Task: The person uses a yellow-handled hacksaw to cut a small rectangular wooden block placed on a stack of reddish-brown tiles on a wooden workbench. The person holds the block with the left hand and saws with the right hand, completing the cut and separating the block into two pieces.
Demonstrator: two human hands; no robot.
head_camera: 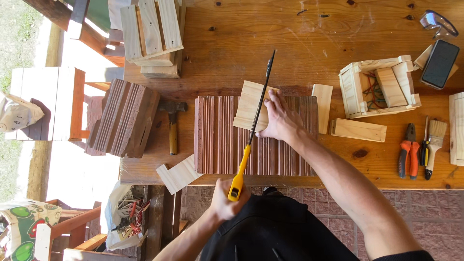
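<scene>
Closest to you, at the bottom centre of the frame, your left hand is closed in a fist around the yellow handle of a hand saw. Its thin dark blade runs up and slightly right to a tip in the upper middle. The blade crosses a small pale wood piece in the centre of the frame, which lies on a reddish grooved board. Your right hand lies flat and open on that wood piece, fingers spread, pressing it down just right of the blade. How deep the blade sits in the wood cannot be made out.

Left of the board lie a hammer and a stack of grooved boards hanging over the bench edge. A pale L-shaped offcut sits at the board's lower left corner. Right of centre stands a small wooden crate with coloured wires inside, then orange-handled pliers and a paintbrush. A phone lies at upper right. The workbench is cut off at the top and right edges.
</scene>
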